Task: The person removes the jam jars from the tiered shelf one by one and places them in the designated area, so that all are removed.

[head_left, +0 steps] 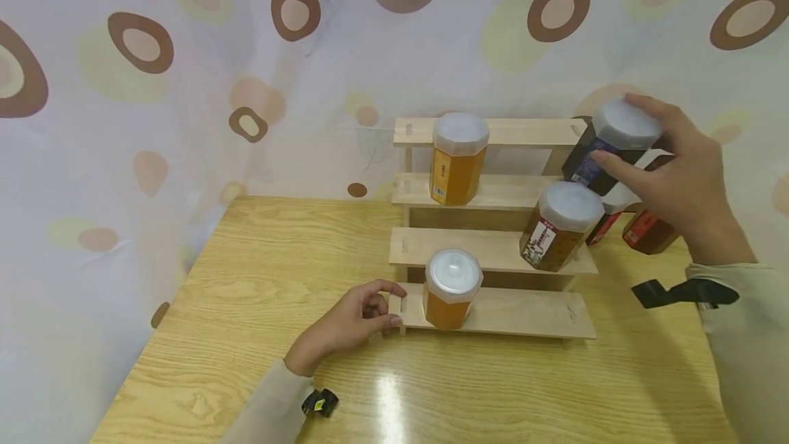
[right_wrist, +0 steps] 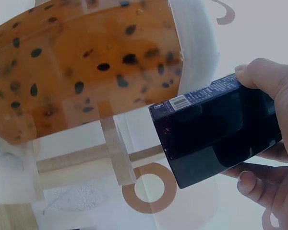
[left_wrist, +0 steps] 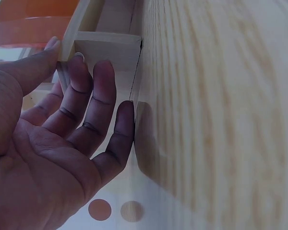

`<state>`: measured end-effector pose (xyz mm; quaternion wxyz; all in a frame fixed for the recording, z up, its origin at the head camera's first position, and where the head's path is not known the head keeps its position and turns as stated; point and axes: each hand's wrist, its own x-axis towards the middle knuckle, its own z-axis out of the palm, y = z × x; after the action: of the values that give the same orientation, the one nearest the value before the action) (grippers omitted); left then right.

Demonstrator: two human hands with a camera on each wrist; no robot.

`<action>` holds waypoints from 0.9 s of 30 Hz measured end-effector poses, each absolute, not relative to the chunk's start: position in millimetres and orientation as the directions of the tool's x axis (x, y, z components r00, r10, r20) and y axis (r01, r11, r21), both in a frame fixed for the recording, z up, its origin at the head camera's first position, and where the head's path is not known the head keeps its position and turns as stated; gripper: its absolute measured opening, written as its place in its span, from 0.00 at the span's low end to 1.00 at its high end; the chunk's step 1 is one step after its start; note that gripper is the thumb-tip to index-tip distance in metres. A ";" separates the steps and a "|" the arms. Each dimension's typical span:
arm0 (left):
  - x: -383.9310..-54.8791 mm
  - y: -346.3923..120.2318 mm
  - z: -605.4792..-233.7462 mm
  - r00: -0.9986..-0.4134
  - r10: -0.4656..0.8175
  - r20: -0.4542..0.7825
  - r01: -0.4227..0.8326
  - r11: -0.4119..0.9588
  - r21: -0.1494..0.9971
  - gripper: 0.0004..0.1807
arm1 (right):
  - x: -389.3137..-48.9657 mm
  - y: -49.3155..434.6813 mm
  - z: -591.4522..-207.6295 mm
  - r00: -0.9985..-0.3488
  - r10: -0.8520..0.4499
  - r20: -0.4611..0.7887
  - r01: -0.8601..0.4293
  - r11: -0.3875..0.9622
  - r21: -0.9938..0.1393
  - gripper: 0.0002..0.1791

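A wooden stepped rack [head_left: 524, 310] stands on the table. At the left end of its lowest step is my left hand [head_left: 360, 317], with thumb and forefinger gripping the board's end; the other fingers curl beside it in the left wrist view. My right hand [head_left: 690, 177] holds a dark jar [head_left: 585, 159] with a white lid, tilted over the rack's upper right end. Close below it, a brown jar [head_left: 545, 242] with dark seeds sits at the right of a lower step. Amber jars stand higher up [head_left: 455, 173] and on the lowest step [head_left: 446, 310].
Behind my right hand, right of the rack, are more jars, one with a red label [head_left: 647, 231]. A patterned cloth [head_left: 320, 81] hangs behind the wood-grain table [head_left: 265, 266]. The seeded jar [right_wrist: 81, 72] is close to the held jar in the right wrist view.
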<state>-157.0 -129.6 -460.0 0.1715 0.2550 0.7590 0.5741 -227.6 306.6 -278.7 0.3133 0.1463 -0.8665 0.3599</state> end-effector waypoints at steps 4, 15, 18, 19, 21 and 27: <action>-157.4 -129.8 -461.1 -0.807 0.588 0.051 0.205 0.199 0.958 0.21 | -225.8 313.1 -280.0 -0.778 -0.002 0.628 -0.440 0.715 -0.543 0.42; -156.8 -129.0 -460.0 -0.812 0.582 0.033 0.189 0.210 0.959 0.22 | -215.3 338.0 -291.7 -0.824 0.094 0.559 -0.314 0.746 -0.587 0.44; -156.9 -129.0 -460.3 -0.813 0.581 0.029 0.187 0.213 0.959 0.21 | -212.2 344.7 -297.4 -0.809 0.106 0.578 -0.328 0.734 -0.594 0.43; -156.8 -129.0 -460.2 -0.813 0.581 0.028 0.186 0.215 0.959 0.21 | -210.9 346.8 -299.5 -0.804 0.108 0.585 -0.336 0.730 -0.595 0.43; -156.6 -128.9 -459.7 -0.815 0.579 0.025 0.184 0.218 0.959 0.21 | -208.2 350.5 -303.9 -0.792 0.112 0.601 -0.348 0.725 -0.594 0.43; -156.3 -129.2 -458.8 -0.812 0.583 0.039 0.199 0.214 0.956 0.21 | -200.3 358.4 -319.7 -0.783 0.124 0.610 -0.335 0.741 -0.582 0.43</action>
<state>-156.3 -129.2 -458.8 0.1676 0.2571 0.7608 0.5718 -200.3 358.4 -319.7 0.3239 0.0602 -0.8751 0.3546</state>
